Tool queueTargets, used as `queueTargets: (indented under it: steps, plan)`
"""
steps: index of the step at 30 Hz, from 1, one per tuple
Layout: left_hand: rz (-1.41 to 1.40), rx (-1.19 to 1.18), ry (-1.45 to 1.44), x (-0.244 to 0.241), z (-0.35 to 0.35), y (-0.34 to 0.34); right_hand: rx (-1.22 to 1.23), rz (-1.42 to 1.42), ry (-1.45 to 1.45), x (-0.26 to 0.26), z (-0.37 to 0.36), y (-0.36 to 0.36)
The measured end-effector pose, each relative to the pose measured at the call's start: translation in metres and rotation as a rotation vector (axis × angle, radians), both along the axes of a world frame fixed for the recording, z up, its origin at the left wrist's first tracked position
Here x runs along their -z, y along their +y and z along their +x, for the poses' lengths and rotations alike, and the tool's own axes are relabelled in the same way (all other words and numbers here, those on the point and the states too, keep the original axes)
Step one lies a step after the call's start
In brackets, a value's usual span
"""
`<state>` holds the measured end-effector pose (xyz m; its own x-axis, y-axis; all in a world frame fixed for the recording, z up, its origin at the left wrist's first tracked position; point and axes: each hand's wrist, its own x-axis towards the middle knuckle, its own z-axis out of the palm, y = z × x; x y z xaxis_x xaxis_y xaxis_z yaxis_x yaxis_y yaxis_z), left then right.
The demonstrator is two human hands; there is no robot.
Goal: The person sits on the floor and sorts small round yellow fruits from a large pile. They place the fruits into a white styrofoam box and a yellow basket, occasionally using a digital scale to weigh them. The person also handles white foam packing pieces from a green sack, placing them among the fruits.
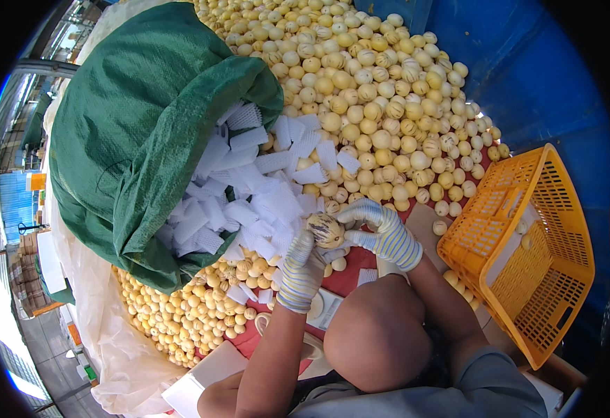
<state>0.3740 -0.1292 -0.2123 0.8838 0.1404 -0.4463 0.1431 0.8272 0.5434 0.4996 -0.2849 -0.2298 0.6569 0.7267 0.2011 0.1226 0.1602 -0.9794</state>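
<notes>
A cream pepino melon (325,230) with dark purple streaks sits between my two gloved hands. My left hand (302,274), in a striped knit glove, grips it from the lower left with the thumb up along its side. On the right, the thumb and fingers of my right hand (383,233), gloved alike, pinch its edge. White foam net sleeves (252,198) lie heaped just beyond my left hand, spilling from the mouth of a big green woven sack (143,120). The palm side of my left hand is hidden.
Piled pepino melons (383,109) spread behind and beside the sack. An orange plastic crate (524,251) stands tilted at the right, near a blue sheet wall (535,78). Below my hands are my bent knee (378,334) and a small scale (323,309) on red cloth.
</notes>
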Motion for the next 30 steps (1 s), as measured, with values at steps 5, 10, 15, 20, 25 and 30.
queueTargets:
  steps: [5,10,15,20,25,30]
  plan:
    - [0.413,-0.025,0.167,-0.015,0.001,-0.007,-0.089,-0.131,0.09,-0.016,-0.002,0.004]
    - [0.653,0.076,0.202,-0.005,-0.002,-0.01,-0.102,-0.236,-0.041,-0.003,-0.01,0.008]
    - [0.643,0.088,0.201,0.002,-0.006,-0.011,-0.103,-0.222,0.097,0.017,-0.015,0.005]
    - [0.656,0.113,0.249,0.003,-0.004,-0.009,-0.118,-0.224,0.201,0.025,-0.016,0.005]
    - [0.679,0.083,0.299,0.001,-0.006,-0.009,-0.167,-0.11,0.576,0.028,-0.012,0.003]
    - [0.68,0.058,0.339,0.007,-0.02,-0.005,0.108,0.211,1.09,0.02,0.004,-0.016]
